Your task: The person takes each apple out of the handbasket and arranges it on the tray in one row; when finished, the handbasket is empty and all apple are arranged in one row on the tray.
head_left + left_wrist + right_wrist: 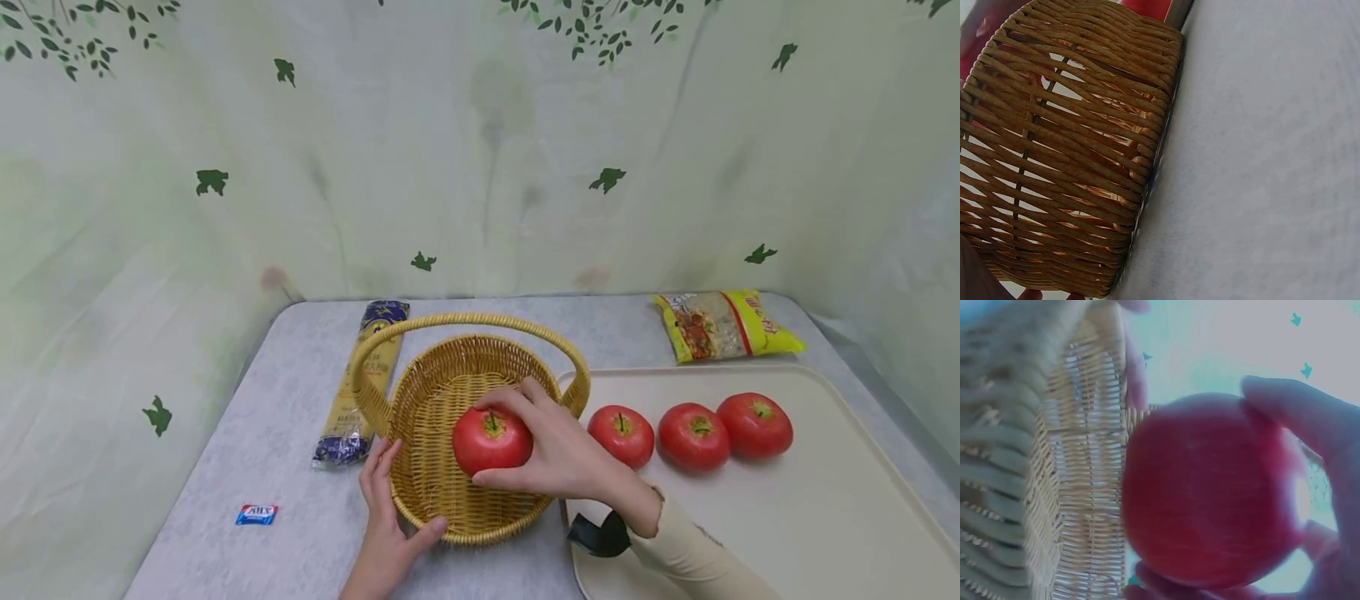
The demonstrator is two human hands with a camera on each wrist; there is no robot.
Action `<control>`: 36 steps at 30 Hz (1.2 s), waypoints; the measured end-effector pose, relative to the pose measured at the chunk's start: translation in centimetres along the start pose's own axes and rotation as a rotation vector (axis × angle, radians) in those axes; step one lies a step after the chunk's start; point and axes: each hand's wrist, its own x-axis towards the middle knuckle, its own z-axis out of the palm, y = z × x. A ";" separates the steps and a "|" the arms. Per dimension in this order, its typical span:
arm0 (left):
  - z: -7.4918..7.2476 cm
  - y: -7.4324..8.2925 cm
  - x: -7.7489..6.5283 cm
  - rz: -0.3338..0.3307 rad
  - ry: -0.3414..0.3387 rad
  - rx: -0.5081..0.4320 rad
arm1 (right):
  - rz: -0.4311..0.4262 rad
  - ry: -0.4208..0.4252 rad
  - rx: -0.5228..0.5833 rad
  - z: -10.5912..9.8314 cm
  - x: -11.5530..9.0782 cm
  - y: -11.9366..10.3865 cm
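Observation:
My right hand grips a red apple with a green stem end, fingers on its far side and thumb at its near side. The apple is over the inside of a round wicker basket with a tall arched handle; in the right wrist view the apple sits apart from the woven wall. My left hand rests against the basket's near left side, fingers extended along the rim and thumb spread toward the front. Woven strands of the basket's outside fill much of the left wrist view.
A cream tray on the right bears apples in a row and a black object by my right wrist. Around the basket lie a noodle pack, a yellow food bag and a small blue-red wrapper.

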 end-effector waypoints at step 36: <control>-0.2 -0.2 -0.2 0.034 -0.008 -0.016 | -0.019 0.703 0.536 -6.2 -9.5 4.6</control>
